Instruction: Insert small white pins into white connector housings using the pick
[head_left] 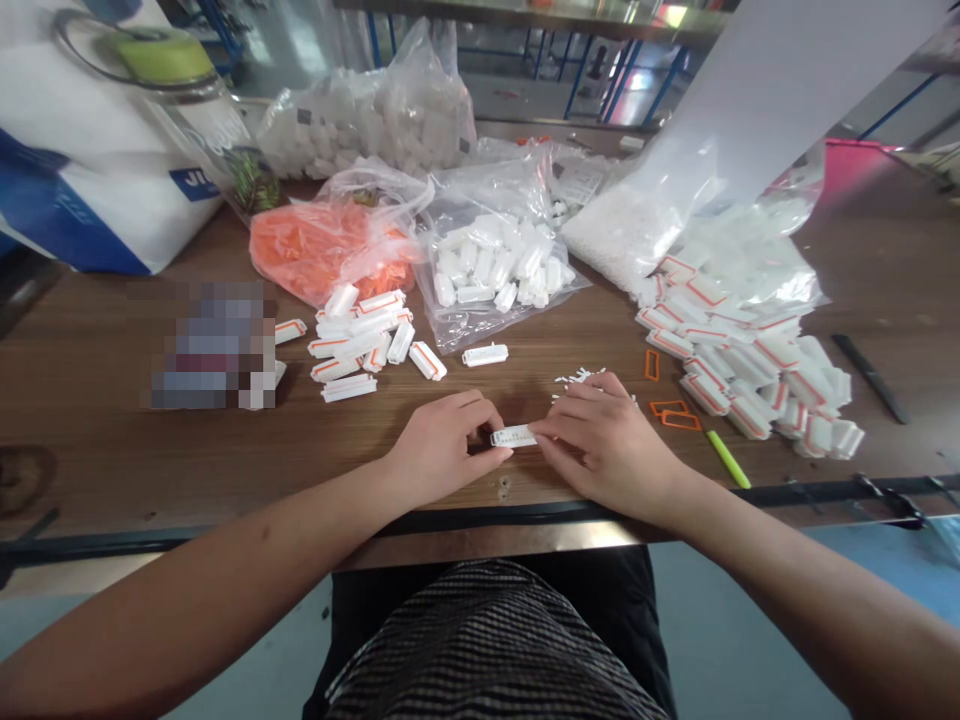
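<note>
A small white plastic connector (514,436) lies between my two hands near the front edge of the wooden table (112,440). My left hand (442,445) pinches its left end with curled fingers. My right hand (600,435) grips its right end, fingers pressed together. Just behind my right hand lies a scatter of tiny white pins (574,378). A few loose orange rings (673,413) rest to the right of that hand.
A pile of white connectors with orange seals (358,340) sits at centre left, a bigger pile (750,360) at right. Bags of orange parts (322,250), white housings (495,265) and small white pieces (630,235) stand behind. A green stick (726,458) and a black tool (870,375) lie at right.
</note>
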